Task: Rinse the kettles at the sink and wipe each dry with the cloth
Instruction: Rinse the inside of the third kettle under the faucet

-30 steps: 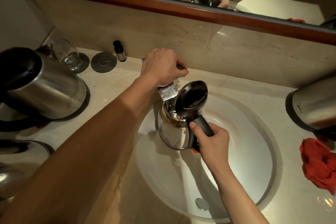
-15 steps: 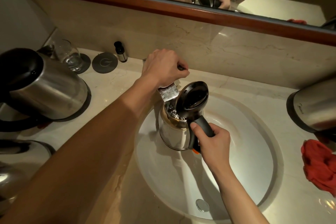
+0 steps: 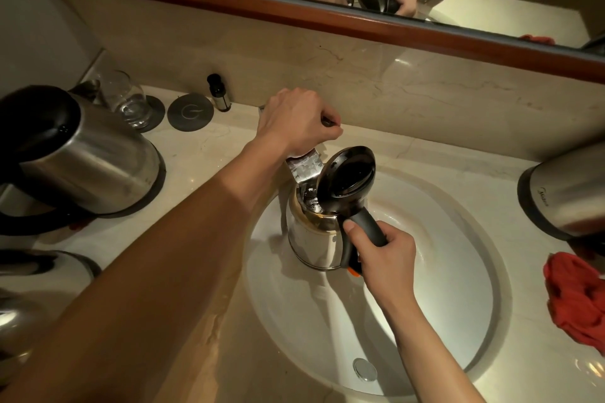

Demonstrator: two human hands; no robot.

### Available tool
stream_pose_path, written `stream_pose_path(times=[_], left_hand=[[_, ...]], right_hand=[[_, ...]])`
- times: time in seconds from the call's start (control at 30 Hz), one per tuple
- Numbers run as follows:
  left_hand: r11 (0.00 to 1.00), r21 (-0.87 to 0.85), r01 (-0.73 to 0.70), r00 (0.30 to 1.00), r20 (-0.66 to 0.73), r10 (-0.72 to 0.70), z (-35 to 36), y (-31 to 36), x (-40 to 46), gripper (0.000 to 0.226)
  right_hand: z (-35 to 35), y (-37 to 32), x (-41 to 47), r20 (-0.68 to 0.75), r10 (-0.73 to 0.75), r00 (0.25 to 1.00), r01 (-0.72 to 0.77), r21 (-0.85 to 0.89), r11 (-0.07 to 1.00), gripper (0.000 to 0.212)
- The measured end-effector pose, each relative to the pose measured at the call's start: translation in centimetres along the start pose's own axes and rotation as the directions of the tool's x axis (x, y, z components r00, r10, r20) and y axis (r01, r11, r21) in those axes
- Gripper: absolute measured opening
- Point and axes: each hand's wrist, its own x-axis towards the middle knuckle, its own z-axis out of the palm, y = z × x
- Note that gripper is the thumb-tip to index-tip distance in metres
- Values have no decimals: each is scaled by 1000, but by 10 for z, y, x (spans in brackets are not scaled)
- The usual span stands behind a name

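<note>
Standing upright: kettle [image 3: 312,239], handle toward right hand [image 3: 386,258].

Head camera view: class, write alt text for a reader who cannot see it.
A right hand grips the handle of an open-lidded steel kettle under the tap in a white sink, while the left hand grips the tap's lever. A red cloth lies on the counter at right.

4 kettles [image 3: 314,239] [image 3: 85,157] [image 3: 569,190] [image 3: 36,271]; 1 red cloth [image 3: 576,298]; 1 glass [image 3: 126,98]; 2 coasters [image 3: 190,112] [image 3: 156,109]; 1 small bottle [image 3: 218,93]; 1 sink [image 3: 442,271].
</note>
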Motion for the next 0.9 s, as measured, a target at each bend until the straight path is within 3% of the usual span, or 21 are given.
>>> stream_pose_path(times=[0.4, 0.67, 0.9], left_hand=[[1000, 6, 3, 1000, -8, -3, -1, 2, -1, 22], [1000, -2, 0, 1000, -11, 0, -2, 3, -2, 21], [1000, -2, -2, 1000, -9, 2, -3, 3, -2, 21]], right_hand=[[0, 2, 1, 8, -17, 1000, 17, 10, 1000, 43], [0, 2, 4, 3, -38, 999, 38, -27, 999, 52], [1, 2, 3, -5, -37, 999, 37, -19, 999, 45]])
